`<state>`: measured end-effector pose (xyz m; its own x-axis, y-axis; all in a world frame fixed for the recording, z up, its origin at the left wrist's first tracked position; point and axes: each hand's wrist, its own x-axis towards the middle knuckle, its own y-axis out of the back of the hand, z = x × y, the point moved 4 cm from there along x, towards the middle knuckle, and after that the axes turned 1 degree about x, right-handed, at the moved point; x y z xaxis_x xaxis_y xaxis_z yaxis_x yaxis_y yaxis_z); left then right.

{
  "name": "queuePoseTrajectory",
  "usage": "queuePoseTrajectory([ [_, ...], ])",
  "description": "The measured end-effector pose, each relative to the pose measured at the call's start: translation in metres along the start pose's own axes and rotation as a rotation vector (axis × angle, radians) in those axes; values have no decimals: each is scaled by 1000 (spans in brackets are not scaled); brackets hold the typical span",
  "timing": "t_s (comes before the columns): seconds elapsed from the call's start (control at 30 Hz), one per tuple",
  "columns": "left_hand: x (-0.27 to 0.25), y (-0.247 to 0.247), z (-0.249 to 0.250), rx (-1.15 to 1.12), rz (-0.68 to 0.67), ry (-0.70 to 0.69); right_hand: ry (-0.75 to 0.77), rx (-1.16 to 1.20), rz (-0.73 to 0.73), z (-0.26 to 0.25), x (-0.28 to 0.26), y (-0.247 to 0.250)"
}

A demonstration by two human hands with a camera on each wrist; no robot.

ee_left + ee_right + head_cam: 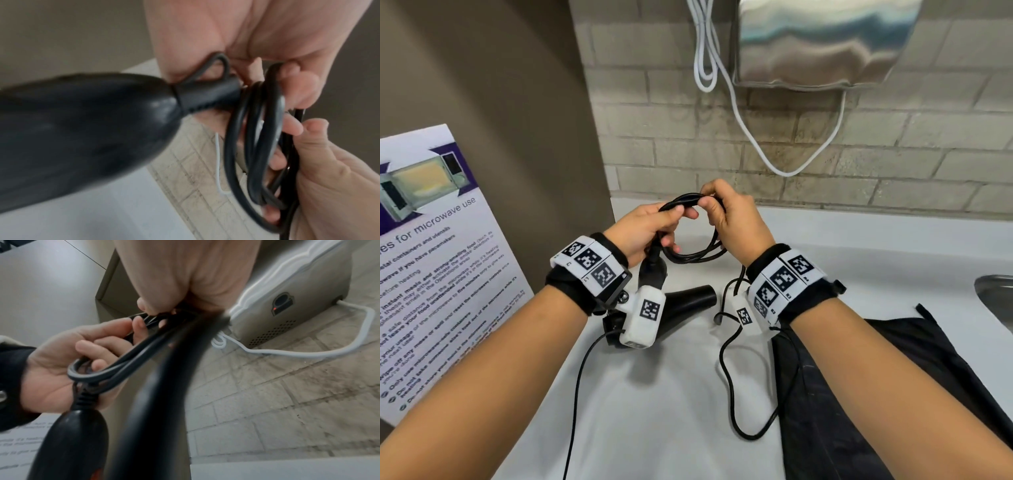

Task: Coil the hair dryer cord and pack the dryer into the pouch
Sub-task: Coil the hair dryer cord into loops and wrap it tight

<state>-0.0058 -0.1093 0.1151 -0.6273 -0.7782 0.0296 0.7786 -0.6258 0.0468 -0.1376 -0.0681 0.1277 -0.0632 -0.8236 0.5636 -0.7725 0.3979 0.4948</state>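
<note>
Counter (pixel 654 411): pale grey-white, smooth, set against a tiled wall; black pouch (pixel 859 394) lay flat on its right part; loose run of black cord (pixel 726 380) looped on the surface just left of the pouch; metal sink (pixel 996 294) rim showed at the far right edge.

In the head view, our left wrist rig covers much of the hair dryer (pixel 681 298), and the pouch (pixel 893 394) runs off the bottom edge. Up close the dryer smears to blur, and the cord (pixel 115 368) loops probably number three.
</note>
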Motion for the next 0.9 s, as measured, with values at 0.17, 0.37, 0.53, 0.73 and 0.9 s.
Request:
queuePoseTrajectory([
  [0.17, 2, 5, -5, -87, 104, -21, -101, 303, 47, 6, -2, -9],
  [0.37, 2, 7, -4, -167, 2, 35, -249, 407, -9, 9, -4, -22],
  [0.53, -2, 1, -5, -78, 1, -65, -280, 390, 6, 7, -1, -22],
  [0.73, -3, 2, 0, 63, 87, -52, -3, 186, 87, -4, -6, -17],
  [0.9, -5, 0, 1, 118, 106, -19, 328, -185, 74, -17, -10, -11],
])
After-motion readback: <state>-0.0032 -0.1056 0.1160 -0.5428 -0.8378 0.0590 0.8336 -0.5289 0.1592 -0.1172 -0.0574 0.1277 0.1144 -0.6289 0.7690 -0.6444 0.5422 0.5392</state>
